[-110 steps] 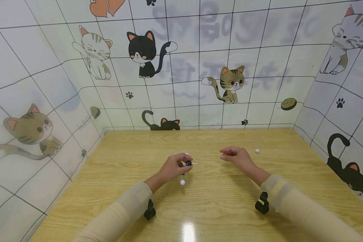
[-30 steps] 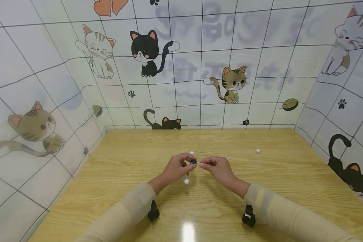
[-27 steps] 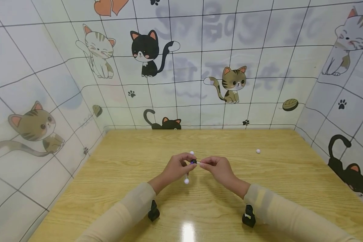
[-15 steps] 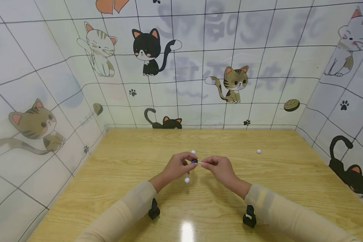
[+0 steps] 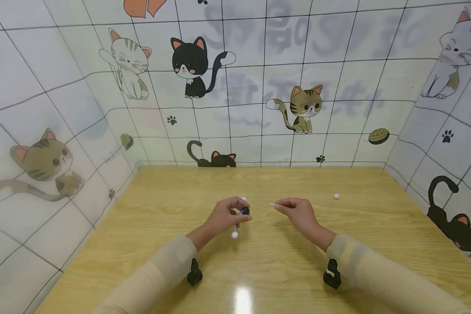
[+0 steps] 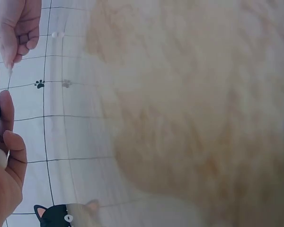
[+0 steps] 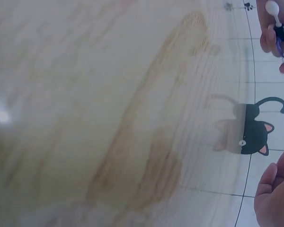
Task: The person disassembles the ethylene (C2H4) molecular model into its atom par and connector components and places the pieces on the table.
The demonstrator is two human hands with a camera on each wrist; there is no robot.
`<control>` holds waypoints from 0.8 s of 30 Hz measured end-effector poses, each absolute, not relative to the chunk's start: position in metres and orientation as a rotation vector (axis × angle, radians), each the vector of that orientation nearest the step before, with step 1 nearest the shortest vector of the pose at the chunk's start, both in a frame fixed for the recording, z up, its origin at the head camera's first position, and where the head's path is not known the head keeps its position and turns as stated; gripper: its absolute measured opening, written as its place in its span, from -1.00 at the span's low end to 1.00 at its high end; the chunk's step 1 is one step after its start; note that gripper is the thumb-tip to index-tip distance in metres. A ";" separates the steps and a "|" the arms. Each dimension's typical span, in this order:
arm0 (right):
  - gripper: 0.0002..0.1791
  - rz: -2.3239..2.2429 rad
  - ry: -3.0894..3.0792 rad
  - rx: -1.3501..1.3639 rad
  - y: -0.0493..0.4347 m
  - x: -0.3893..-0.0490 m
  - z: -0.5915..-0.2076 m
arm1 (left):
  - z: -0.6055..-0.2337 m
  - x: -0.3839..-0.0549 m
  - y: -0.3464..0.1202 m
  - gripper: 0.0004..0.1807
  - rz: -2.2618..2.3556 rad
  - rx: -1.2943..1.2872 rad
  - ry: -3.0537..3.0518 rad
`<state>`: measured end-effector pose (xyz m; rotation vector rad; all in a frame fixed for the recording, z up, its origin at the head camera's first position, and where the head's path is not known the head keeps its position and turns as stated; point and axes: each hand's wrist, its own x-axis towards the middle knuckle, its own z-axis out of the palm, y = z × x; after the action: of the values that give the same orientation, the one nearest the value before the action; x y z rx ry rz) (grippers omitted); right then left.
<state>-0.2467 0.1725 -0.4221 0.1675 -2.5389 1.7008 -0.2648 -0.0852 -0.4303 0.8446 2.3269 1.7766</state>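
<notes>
In the head view my left hand (image 5: 223, 217) pinches a ball-and-stick molecular model by its black ball (image 5: 245, 210). One white ball (image 5: 235, 235) hangs below the fingers on a pale stick, and another white ball (image 5: 244, 199) peeks out behind them. A purple link (image 7: 279, 46) joins two black balls in the right wrist view. Off to the right, apart from the model, my right hand (image 5: 301, 214) pinches a short pale connector stick (image 5: 272, 204) between thumb and fingertips. The left fingers hide part of the model.
A loose white ball (image 5: 336, 196) lies on the wood-grain table (image 5: 172, 192), beyond and right of my right hand. Cat-printed sheeting (image 5: 247, 117) rises at the back and both sides. Each wrist wears a black camera (image 5: 194, 272).
The right hand has drawn the pale stick away from the black ball and moved right with it. My left hand has shifted slightly left, still holding the model.
</notes>
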 end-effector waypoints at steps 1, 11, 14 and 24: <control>-0.76 1.693 -2.547 0.162 0.173 -0.248 -0.423 | -0.431 -0.264 -0.085 -0.63 1.779 0.834 2.322; -0.74 1.605 -2.621 0.062 0.184 -0.270 -0.426 | -0.411 -0.249 -0.085 -0.70 1.796 0.752 2.250; -0.73 1.611 -2.652 0.049 0.187 -0.277 -0.427 | -0.420 -0.255 -0.085 -0.69 1.825 0.731 2.217; -0.72 1.486 -2.735 0.056 0.194 -0.302 -0.434 | -0.431 -0.262 -0.084 -0.69 1.916 0.807 2.135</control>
<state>-0.3018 0.1944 -0.4336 0.0565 -2.7345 1.4858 -0.2617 -0.0837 -0.4312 0.8071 2.1353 1.9160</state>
